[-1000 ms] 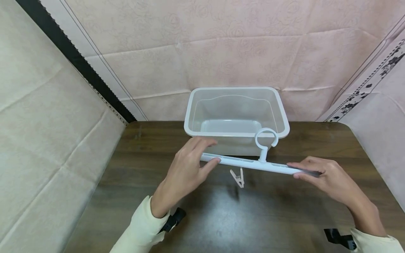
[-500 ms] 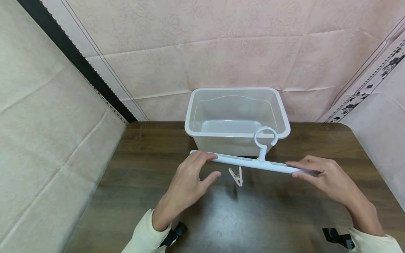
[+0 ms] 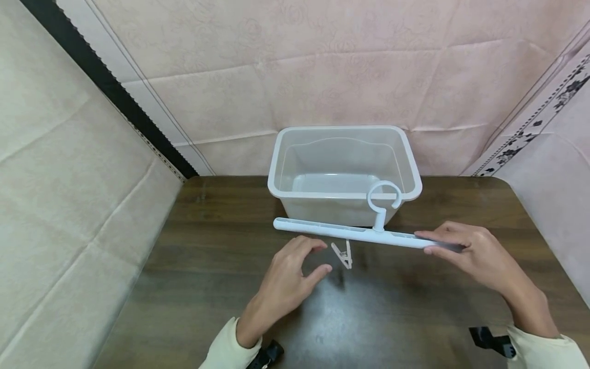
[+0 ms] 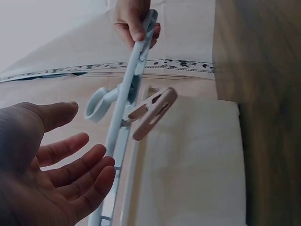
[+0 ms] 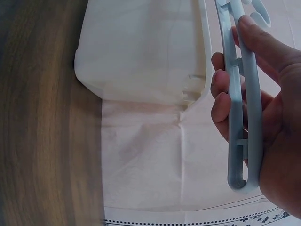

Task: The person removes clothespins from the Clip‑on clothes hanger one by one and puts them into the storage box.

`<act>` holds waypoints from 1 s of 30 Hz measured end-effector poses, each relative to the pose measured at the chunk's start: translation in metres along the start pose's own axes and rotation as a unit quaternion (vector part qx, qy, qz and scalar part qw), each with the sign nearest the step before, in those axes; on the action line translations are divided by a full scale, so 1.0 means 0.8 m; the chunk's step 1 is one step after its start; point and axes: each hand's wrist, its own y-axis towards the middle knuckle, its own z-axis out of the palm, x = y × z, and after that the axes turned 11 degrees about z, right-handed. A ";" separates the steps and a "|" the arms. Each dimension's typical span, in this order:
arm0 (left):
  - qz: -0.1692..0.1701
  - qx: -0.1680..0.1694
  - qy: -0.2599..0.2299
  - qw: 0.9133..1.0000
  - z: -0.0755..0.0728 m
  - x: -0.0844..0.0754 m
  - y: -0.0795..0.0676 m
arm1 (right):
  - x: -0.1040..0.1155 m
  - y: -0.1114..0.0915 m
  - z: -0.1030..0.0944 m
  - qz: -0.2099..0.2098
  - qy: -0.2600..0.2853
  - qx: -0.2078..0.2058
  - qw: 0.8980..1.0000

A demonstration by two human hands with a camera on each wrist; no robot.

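Note:
A pale blue clothes hanger (image 3: 322, 230) is held up over the table, its round hook pointing up. My right hand (image 3: 484, 259) grips its right end, thumb on one side and fingers on the other, as the right wrist view shows. From the underside of the bar hangs a pinkish clothespin (image 3: 349, 256), tilted in the left wrist view. Just left of the clothespin is my left hand (image 3: 287, 277), holding nothing, with thumb and fingers spread apart. In the left wrist view its fingertips overlap the lower part of the hanger.
Behind the hanger, a white plastic bin (image 3: 332, 211) stands at the back of the dark wooden table (image 3: 207, 256); the hook overlaps its front rim in the head view. Pale patterned cloth (image 3: 345, 87) covers the wall behind and both sides.
My left hand has let go of the hanger's left end and come down and right towards the clothespin. My right hand keeps its grip; the hanger has shifted slightly up and left.

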 end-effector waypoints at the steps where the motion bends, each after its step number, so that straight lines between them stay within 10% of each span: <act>1: -0.006 0.000 0.001 1.000 0.002 0.000 -0.002 | 0.000 0.001 -0.001 -0.001 0.000 -0.001 1.000; 30: -0.091 0.031 -0.022 0.995 0.051 0.029 0.012 | 0.006 0.010 0.001 -0.014 0.026 0.009 1.000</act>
